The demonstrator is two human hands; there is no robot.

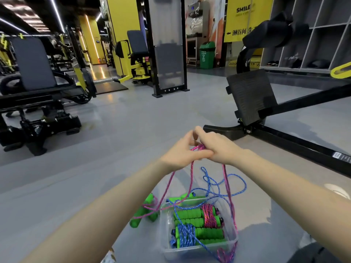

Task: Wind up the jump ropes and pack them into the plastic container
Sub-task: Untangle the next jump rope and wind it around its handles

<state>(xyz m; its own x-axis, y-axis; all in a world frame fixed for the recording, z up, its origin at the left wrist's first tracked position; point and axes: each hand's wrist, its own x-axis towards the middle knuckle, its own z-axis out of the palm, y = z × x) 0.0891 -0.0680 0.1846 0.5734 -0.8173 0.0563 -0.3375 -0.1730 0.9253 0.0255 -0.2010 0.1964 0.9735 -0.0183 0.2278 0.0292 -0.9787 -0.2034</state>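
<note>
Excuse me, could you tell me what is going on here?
A person's left hand and right hand hold a pink jump rope above the plastic container on the floor. A wound pink rope and a wound blue rope already lie inside. A loose blue rope and two green handles lie on the floor by it.

Bright strip lighting, bowed soft edges
</note>
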